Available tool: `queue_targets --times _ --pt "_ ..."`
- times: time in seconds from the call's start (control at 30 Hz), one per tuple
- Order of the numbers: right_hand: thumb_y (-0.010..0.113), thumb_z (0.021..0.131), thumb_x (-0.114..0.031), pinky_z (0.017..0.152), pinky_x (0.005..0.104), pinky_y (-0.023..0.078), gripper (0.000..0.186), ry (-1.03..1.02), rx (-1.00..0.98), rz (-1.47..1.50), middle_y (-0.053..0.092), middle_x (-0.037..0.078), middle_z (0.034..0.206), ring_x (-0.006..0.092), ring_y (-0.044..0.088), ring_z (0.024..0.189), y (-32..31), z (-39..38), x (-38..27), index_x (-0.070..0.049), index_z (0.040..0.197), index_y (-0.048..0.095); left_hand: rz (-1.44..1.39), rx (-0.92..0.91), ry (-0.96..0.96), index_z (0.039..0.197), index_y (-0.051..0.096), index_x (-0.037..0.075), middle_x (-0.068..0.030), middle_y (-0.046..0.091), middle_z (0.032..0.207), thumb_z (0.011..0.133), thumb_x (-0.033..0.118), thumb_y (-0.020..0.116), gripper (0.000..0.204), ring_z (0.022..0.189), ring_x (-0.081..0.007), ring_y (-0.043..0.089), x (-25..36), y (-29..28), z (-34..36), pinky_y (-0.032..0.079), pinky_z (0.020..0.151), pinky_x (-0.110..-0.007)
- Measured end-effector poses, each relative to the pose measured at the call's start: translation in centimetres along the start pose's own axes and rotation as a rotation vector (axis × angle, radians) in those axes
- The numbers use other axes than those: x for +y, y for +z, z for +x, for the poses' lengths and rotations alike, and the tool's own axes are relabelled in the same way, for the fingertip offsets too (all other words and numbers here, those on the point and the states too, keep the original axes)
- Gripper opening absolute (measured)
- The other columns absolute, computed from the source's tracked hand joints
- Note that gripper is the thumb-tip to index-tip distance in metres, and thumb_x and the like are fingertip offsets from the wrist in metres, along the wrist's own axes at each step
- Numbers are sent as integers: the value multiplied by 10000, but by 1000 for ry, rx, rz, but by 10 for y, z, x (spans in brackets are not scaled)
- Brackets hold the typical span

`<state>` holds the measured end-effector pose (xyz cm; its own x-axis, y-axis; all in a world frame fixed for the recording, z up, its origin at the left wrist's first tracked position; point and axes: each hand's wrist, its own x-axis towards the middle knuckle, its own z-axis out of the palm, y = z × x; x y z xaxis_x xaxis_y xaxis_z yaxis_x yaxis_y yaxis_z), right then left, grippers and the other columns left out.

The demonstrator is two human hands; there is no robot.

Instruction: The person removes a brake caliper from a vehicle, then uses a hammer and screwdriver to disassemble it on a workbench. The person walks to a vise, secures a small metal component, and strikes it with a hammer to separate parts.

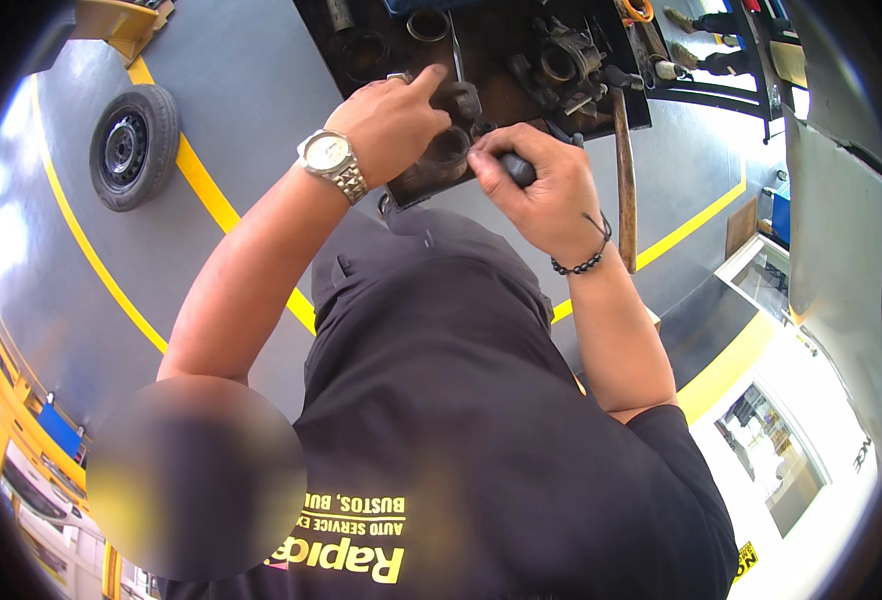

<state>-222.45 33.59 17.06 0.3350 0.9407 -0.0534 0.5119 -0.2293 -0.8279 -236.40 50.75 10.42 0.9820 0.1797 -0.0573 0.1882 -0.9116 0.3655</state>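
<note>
My left hand (397, 116), with a watch on the wrist, is bent over a dark metal tray (401, 185), index finger raised beside a thin upright metal rod (458, 55). Its other fingers curl toward a dark part; what they grip is partly hidden. My right hand (546, 185) is closed on a black tool handle (517, 168), thumb near the tool's front end. A dark round part (446, 148) lies between my hands. Metal rings (428, 25) and a cast metal assembly (566, 62) sit farther back in the tray.
A wheel (126, 147) rests on the grey floor at left, near yellow lines. A long wooden handle (625, 180) hangs past the tray's right. A black rack (741, 60) stands at upper right, a grey panel (831, 260) below it, and yellow equipment (1, 380) at lower left.
</note>
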Motion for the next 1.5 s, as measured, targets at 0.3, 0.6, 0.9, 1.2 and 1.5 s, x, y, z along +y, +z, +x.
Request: queue_targets --times 0.3,0.6,0.9,1.2,1.5 --pt "694 961 -173 598 250 519 169 91 303 78 767 75 868 73 631 644 10 0 28 -9 923 684 384 -142 11 913 780 105 -168 607 1215 845 144 678 129 980 -273 711 22 3 23 580 852 -383" --pt "677 971 -265 492 236 451 262 358 203 255 761 46 798 75 572 534 -3 73 76 -25 868 689 645 -163 -105 944 792 45 -195 599 1195 817 167 728 187 904 -268 715 54 17 34 593 694 -384" --pt "644 974 -286 473 216 404 195 638 85 629 734 59 819 66 485 490 -10 94 110 -113 888 616 355 -191 37 975 806 107 -200 497 1446 853 163 671 191 1166 -324 646 32 3 32 537 955 -477" --pt "621 977 -241 434 246 421 209 690 282 764 740 110 816 97 489 449 -18 66 106 -54 885 614 206 -293 67 1008 806 142 -188 425 1552 860 167 666 205 1299 -335 570 29 -2 34 488 1032 -503" --pt "635 1002 -190 509 217 485 213 336 475 587 756 130 904 97 600 563 -26 -2 64 3 916 605 -52 -73 158 934 719 10 -199 407 1574 786 88 727 168 1191 -357 636 -3 -3 22 527 1004 -447"
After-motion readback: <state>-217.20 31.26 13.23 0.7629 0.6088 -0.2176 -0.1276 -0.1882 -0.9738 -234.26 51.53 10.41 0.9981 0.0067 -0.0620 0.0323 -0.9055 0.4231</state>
